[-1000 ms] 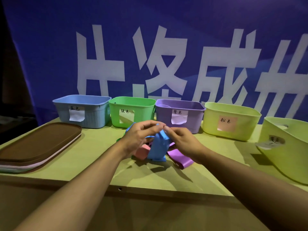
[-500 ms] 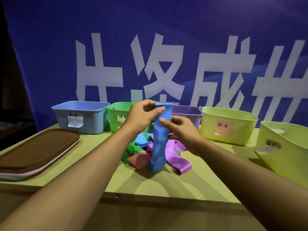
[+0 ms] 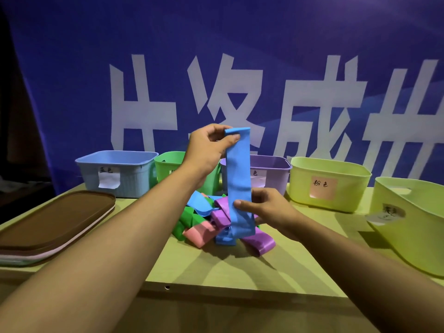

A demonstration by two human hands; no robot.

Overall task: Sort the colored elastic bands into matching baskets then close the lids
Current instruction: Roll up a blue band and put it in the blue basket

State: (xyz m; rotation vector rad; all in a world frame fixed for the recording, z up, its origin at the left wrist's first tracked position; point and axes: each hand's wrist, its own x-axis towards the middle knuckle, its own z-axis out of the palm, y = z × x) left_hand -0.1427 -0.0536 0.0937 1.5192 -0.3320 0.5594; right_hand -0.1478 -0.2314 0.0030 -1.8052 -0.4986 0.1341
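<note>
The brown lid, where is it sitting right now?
In the head view, the brown lid tops a stack of lids at the table's left edge, in front of the blue basket.

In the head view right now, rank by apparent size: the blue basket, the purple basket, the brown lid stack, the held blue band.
1. brown lid stack, though it is nearer the camera
2. blue basket
3. purple basket, partly hidden, so unsure
4. blue band

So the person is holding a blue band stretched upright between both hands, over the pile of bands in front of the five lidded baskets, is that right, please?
Not quite: the baskets are open, not lidded; the lids sit stacked at the table's left end, as the head view shows. The rest holds: left hand and right hand hold the blue band upright over the pile.
</note>
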